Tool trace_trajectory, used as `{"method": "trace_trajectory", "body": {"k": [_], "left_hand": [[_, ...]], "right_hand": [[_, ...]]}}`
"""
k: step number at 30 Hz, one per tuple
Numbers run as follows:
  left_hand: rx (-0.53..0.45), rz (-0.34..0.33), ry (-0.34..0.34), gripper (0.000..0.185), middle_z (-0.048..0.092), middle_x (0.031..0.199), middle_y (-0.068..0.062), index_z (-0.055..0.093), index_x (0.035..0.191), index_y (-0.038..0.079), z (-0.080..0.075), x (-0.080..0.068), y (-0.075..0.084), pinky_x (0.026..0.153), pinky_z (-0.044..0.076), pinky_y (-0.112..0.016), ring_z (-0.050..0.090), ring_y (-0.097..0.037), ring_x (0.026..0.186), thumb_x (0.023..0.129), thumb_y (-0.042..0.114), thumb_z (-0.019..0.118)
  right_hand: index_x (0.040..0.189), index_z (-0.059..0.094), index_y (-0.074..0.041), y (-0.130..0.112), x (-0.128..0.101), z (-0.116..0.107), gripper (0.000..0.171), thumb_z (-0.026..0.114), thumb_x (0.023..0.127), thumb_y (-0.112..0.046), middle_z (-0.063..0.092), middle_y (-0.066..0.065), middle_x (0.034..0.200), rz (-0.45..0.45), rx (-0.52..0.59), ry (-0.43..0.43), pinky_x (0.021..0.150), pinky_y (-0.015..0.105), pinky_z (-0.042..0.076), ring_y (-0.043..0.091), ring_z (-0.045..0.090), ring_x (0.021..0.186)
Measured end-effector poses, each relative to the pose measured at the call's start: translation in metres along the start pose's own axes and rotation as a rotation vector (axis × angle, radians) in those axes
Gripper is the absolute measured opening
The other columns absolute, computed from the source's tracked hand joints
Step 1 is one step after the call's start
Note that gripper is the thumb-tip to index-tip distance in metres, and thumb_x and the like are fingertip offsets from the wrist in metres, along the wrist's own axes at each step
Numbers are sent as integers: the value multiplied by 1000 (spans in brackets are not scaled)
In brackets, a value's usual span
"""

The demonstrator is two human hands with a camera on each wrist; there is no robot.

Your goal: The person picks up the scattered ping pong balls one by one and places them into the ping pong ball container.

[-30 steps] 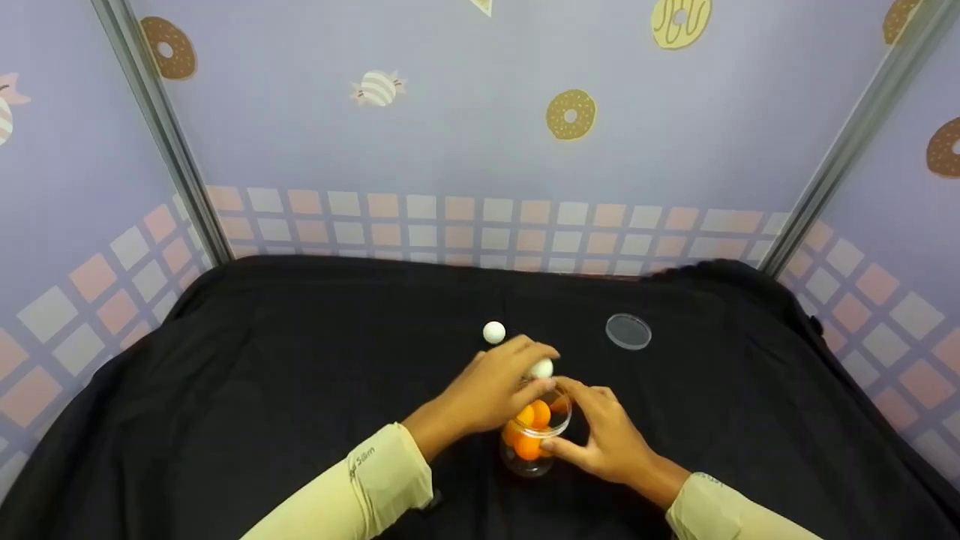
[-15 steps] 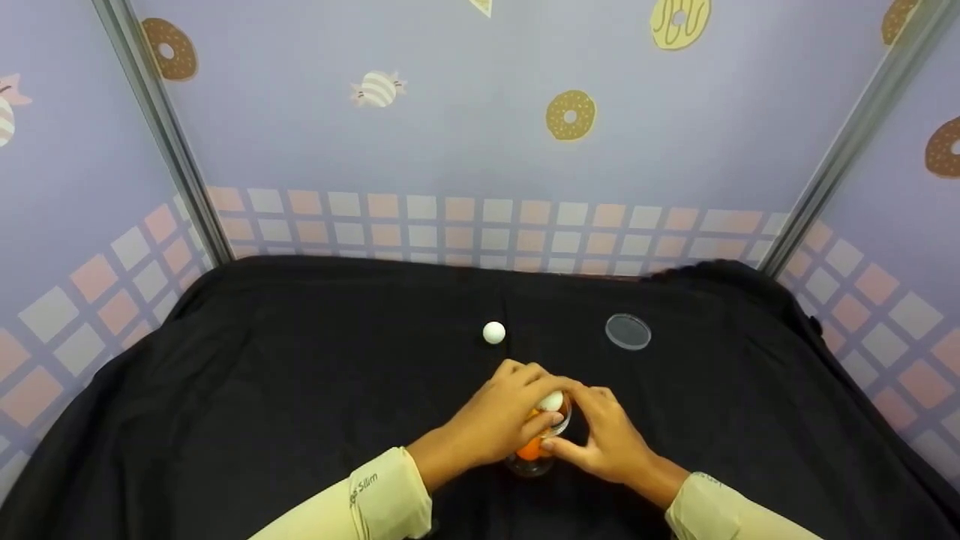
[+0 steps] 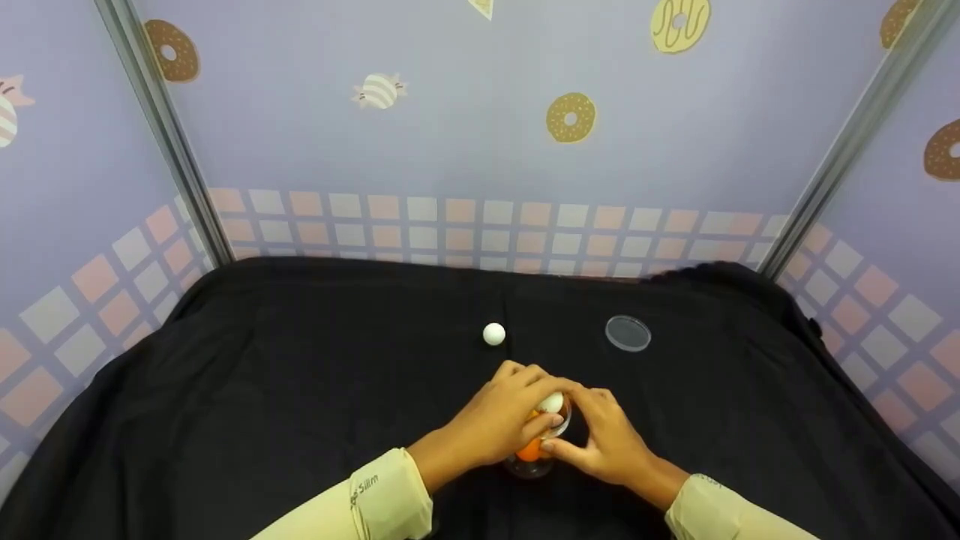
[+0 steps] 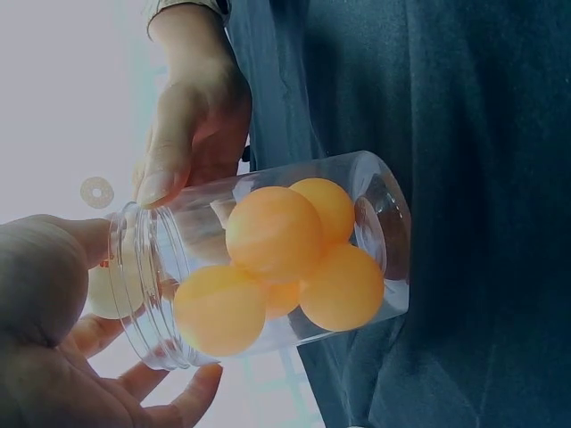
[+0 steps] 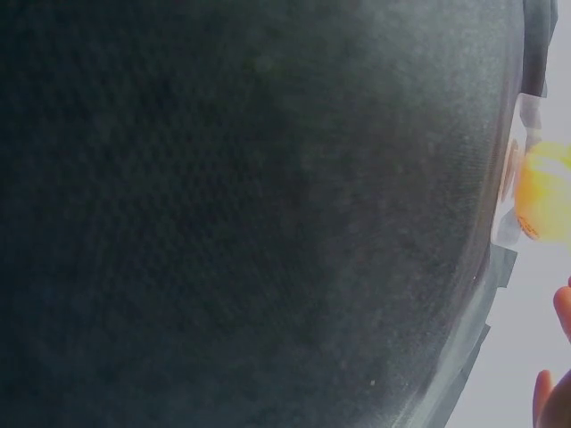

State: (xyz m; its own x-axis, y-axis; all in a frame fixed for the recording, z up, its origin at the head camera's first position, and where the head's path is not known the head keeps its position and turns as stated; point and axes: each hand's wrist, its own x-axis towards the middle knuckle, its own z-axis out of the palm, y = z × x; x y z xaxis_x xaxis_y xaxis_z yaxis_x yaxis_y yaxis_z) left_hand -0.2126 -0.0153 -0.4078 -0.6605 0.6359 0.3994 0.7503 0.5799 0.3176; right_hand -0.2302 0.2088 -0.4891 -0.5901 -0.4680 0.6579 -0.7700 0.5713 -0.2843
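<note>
A clear plastic jar (image 3: 529, 469) stands upright on the black cloth with several orange balls (image 4: 272, 234) inside, best seen in the left wrist view. My right hand (image 3: 613, 441) grips the jar near its rim, thumb on the near side and fingers on the far side. Between the thumb and fingers of my left hand (image 3: 491, 420) is a white ball (image 3: 551, 403), held at the jar's mouth. The left fingers partly cover the jar's opening in the head view. Only a sliver of the jar and a few fingertips (image 5: 563, 308) show in the right wrist view.
Another white ball (image 3: 493, 334) lies on the black cloth (image 3: 337, 360) beyond the left hand. To its right is a round clear lid (image 3: 628, 333), lying flat. Patterned walls (image 3: 465, 150) enclose the back and both sides of the table.
My left hand has brought the white ball down and toward me, from above the far rim to the jar's mouth, then held nearly still. The right hand keeps its place on the jar.
</note>
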Motion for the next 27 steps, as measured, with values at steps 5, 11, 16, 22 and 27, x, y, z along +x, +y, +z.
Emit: {"method": "trace_trajectory", "body": {"k": [5, 11, 16, 22, 27], "left_hand": [[-5, 1, 1, 39, 64, 119, 5, 60, 137, 30, 0, 0, 0, 92, 54, -39, 56, -21, 112, 99, 33, 68], [0, -7, 4, 38, 64, 120, 5, 61, 136, 30, 0, 1, 1, 90, 54, -38, 55, -20, 111, 99, 33, 68], [6, -3, 11, 38, 64, 119, 4, 61, 136, 29, 0, 1, 1, 90, 54, -37, 56, -20, 110, 99, 33, 68], [10, -4, 4, 39, 62, 122, 5, 60, 138, 31, 0, 0, -1, 93, 54, -39, 56, -20, 112, 100, 33, 66], [-5, -20, -11, 39, 62, 123, 6, 59, 139, 35, 0, 0, 0, 95, 53, -40, 55, -19, 114, 100, 32, 66]], "right_hand": [[137, 54, -27, 0, 0, 0, 66, 79, 82, -53, 62, -23, 103, -6, 5, 1, 87, 40, 46, -1, 59, 90], [141, 53, -27, 0, 0, 0, 70, 79, 82, -53, 62, -23, 104, 0, 2, -1, 88, 40, 46, -1, 59, 89], [139, 54, -27, 0, 0, -1, 68, 79, 82, -54, 61, -23, 103, 2, -5, -1, 86, 40, 46, -2, 58, 87], [147, 50, -28, -1, -1, -1, 75, 79, 83, -53, 68, -18, 112, 17, -5, -14, 88, 41, 46, 0, 61, 92], [148, 49, -29, -1, -1, -1, 75, 78, 83, -54, 68, -17, 112, 21, -9, -20, 89, 41, 46, 1, 60, 92]]}}
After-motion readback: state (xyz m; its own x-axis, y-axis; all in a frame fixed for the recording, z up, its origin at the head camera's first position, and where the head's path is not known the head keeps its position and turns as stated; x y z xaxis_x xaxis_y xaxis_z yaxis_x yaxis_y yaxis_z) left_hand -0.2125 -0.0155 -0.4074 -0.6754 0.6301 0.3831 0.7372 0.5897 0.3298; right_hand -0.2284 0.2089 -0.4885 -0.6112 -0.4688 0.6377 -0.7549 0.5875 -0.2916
